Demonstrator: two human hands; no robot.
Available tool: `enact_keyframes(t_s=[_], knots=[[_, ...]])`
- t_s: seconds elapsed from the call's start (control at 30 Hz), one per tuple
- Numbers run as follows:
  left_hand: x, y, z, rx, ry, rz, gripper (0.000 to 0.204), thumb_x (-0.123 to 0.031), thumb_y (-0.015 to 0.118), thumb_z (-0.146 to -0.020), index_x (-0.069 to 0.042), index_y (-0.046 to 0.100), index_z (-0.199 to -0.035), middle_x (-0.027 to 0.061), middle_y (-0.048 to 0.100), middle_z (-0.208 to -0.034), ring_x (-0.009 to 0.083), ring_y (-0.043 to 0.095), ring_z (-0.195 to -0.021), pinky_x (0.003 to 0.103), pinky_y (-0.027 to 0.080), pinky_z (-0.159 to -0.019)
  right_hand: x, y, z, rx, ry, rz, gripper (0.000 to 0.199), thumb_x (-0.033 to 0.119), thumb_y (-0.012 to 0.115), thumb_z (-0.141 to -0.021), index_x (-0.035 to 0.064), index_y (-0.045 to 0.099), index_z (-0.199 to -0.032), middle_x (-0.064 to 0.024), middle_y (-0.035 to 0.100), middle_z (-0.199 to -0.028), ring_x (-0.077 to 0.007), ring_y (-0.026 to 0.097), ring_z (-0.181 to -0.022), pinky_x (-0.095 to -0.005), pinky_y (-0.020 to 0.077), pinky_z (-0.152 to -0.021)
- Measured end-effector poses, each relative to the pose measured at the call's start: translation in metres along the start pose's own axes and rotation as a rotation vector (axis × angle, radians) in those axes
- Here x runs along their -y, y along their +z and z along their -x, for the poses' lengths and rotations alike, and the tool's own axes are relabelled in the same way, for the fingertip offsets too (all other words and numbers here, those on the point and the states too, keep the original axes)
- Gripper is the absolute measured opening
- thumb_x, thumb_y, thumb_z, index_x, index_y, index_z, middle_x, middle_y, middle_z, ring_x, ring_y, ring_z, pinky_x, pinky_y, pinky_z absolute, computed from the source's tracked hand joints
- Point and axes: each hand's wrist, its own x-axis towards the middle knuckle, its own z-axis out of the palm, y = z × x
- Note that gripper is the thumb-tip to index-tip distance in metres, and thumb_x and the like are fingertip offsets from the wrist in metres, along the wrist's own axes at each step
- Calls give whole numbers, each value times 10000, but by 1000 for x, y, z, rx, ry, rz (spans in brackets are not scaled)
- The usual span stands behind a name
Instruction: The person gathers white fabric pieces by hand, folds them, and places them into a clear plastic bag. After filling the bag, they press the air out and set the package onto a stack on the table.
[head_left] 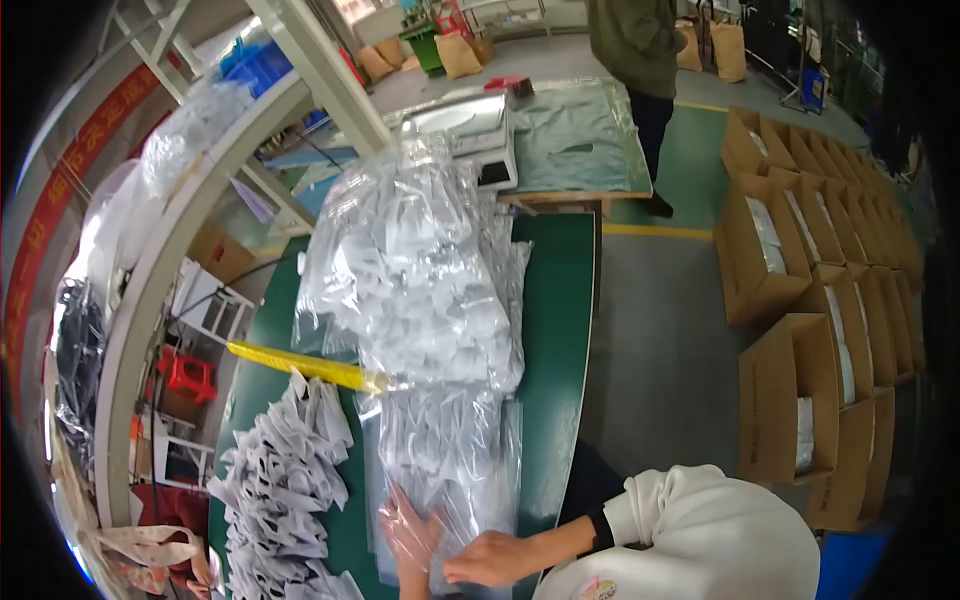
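Clear plastic bags (440, 470) stuffed with small white cloth pieces lie in a stack along the green table (560, 330), running from 6 o'clock up toward 12 o'clock, where a much larger heap of filled bags (410, 270) is piled. The nearest bag is pressed at its lower end by both hands. The left hand (412, 535) is laid flat on the film, fingers spread wide, partly seen through the plastic. The right hand (495, 558), coming in from 4 o'clock on a white sleeve, is rested on the bag's edge with fingers loosely curled; nothing is clearly gripped.

The step in hand is judged to be the flattening or squaring of a filled bag on the stack. Next, an even press or a firm pinch on the slippery film would be called for.

At 8 o'clock a loose pile of white pieces (285, 480) is spread, with a yellow strip (300, 363) at 9 o'clock. Open cardboard boxes (800, 300) are lined up at 3 o'clock.
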Motion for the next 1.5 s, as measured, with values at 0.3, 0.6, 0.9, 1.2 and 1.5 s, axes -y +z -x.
enact_keyframes(t_s=[0.3,0.6,0.9,1.2,1.5], knots=[[-3,24,-9,-330,308,-114,798,-321,633,-815,69,303,-1429,342,403,-1372,489,384,-1270,555,295,-1055,-15,7,1,100,10,-63,221,283,567,-920,76,514,-861,-105,509,-535,-327,573,-504,-389,468,-470],[-4,24,-13,-363,385,-26,698,-320,587,-895,77,324,-1405,335,370,-1409,484,380,-1287,574,297,-1051,-13,-183,-166,-373,-301,876,622,293,654,-814,160,472,-1394,-150,352,-1493,-340,402,-1317,-570,338,-1028],[17,39,-6,-318,275,-78,597,-343,560,-908,93,487,-1308,317,416,-1398,477,388,-1284,532,307,-1071,-71,-238,-202,-163,33,1557,798,578,605,-792,201,380,-1459,-112,201,-1583,-353,197,-1444,-673,126,-1099],[1,28,-7,-360,276,-118,638,-397,557,-898,81,495,-1316,291,460,-1376,442,434,-1260,515,313,-1064,-106,-193,-99,-14,20,1250,756,552,630,-779,107,492,-1375,-127,182,-1586,-346,63,-1476,-522,49,-1182],[1,29,-5,-358,271,-81,658,-407,556,-890,74,482,-1334,287,450,-1388,436,425,-1272,510,304,-1074,-122,-149,-45,-4,76,1122,589,430,620,-855,111,518,-1340,-89,324,-1526,-286,192,-1446,-522,164,-1156]])
